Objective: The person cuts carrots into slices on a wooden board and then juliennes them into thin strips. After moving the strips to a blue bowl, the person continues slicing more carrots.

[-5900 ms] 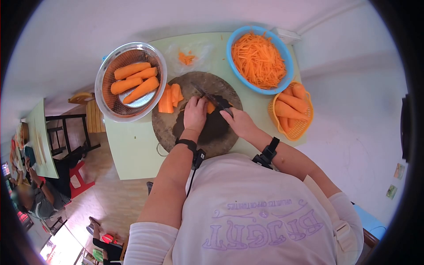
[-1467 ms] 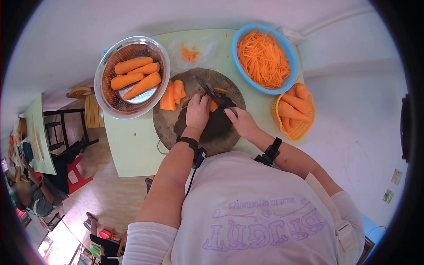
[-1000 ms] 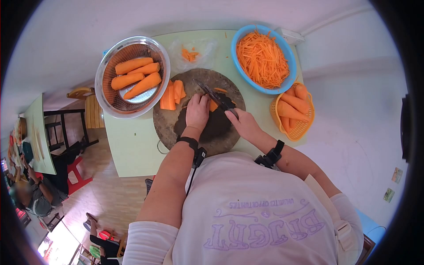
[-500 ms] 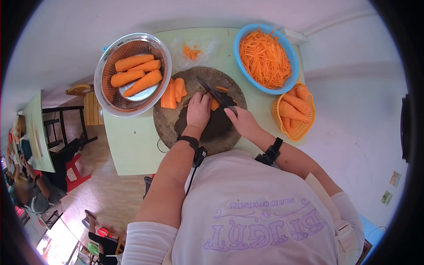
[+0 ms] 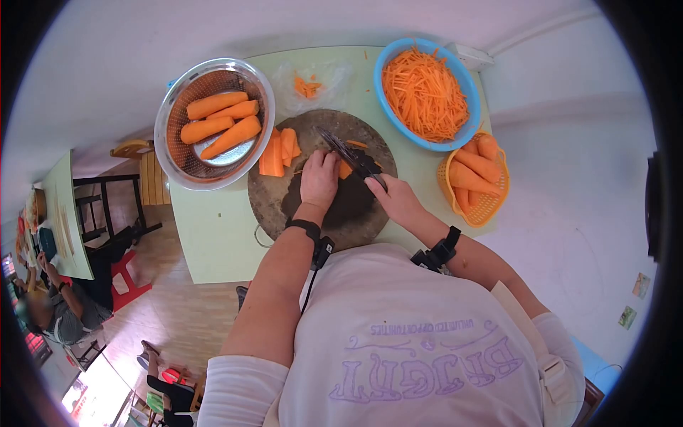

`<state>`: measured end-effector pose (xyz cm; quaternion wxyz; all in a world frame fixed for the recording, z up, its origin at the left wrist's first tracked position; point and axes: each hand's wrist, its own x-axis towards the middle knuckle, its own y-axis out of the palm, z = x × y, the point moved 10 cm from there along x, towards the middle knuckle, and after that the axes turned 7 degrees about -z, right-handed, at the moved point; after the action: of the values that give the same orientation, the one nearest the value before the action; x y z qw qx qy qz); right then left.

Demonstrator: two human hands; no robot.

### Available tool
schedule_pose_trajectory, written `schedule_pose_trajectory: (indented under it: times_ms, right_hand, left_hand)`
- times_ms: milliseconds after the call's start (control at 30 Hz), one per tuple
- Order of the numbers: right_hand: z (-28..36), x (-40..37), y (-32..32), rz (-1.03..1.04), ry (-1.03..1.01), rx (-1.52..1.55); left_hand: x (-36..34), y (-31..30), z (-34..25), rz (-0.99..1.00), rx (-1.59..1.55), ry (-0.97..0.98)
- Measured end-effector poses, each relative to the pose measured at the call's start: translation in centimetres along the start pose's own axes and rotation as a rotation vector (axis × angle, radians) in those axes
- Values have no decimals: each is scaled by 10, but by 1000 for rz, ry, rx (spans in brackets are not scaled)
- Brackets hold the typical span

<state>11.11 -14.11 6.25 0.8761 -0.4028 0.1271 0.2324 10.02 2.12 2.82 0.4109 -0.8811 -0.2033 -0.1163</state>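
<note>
A dark-bladed knife (image 5: 343, 151) is in my right hand (image 5: 393, 197), my fingers closed round its handle. Its blade slants up and left over the round chopping board (image 5: 270, 206). My left hand (image 5: 320, 178) presses down on the board left of the blade, fingers together; what lies under the fingertips is too hidden to name. A small orange carrot piece (image 5: 345, 170) shows between that hand and the knife. Flat carrot slabs (image 5: 272, 155) rest at the board's upper left edge, and a thin carrot sliver (image 5: 357, 144) lies beyond the blade.
A metal colander (image 5: 179, 166) with several whole carrots stands left of the board. Carrot shreds fill a blue basin (image 5: 384, 107) at upper right, above a yellow basket (image 5: 491, 208) of carrots. Carrot scraps lie on a plastic bag (image 5: 334, 84). People sit at far left.
The knife and my right hand have shifted slightly, and the blade's angle has changed a little. My left hand stays in nearly the same place on the board.
</note>
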Motion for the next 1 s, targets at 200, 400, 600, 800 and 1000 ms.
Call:
schedule_pose_trajectory:
  times_ms: [200, 400, 600, 800, 1000]
  right_hand:
    - [1, -2, 0, -9, -11, 11]
    - [-5, 1, 2, -7, -15, 6]
    - [-2, 10, 11, -17, -2, -30]
    - [-3, 14, 10, -39, -11, -12]
    - [-12, 10, 7, -11, 74, 107]
  left_hand:
    - [1, -1, -2, 19, 15, 3]
    - [0, -1, -1, 7, 5, -1]
    - [-1, 1, 0, 31, 9, -19]
    - [-1, 2, 1, 34, 3, -23]
    - [0, -2, 0, 7, -13, -9]
